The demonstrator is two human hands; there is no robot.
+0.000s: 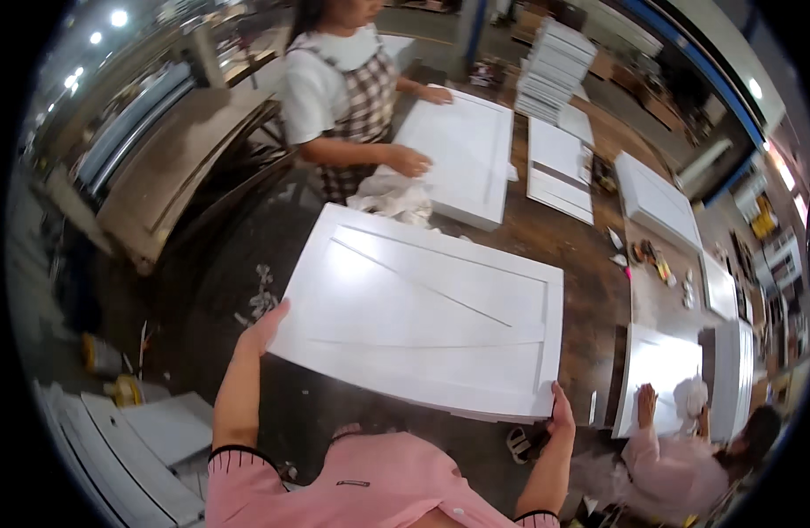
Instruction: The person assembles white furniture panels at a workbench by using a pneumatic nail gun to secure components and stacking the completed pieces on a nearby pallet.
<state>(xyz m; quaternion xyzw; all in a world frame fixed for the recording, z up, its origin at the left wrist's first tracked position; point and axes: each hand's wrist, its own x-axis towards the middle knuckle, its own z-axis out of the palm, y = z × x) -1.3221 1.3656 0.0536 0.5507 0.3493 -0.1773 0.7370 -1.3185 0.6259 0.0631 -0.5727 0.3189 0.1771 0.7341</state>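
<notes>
A large white cabinet door panel [423, 308] with a raised frame and grooved lines lies tilted before me. My left hand [269, 326] grips its near left corner, thumb on the edge and fingers hidden beneath. At the near right corner my right hand [560, 410] is closed on the edge, its fingers partly hidden. Light glares off the panel's upper left part. Slivers of another layer show under its near edge, though I cannot tell whether I hold more than one panel. Just beyond the far edge lies a crumpled white cloth [394, 199].
Across the brown worktable [590, 290], a person in a checked apron [357, 92] rests both hands at a stack of white panels [467, 145]. Another person in pink [673, 471] wipes a panel [651, 365] at the right. Tall panel stack [555, 66] stands behind; bottles and tools [656, 262] lie right.
</notes>
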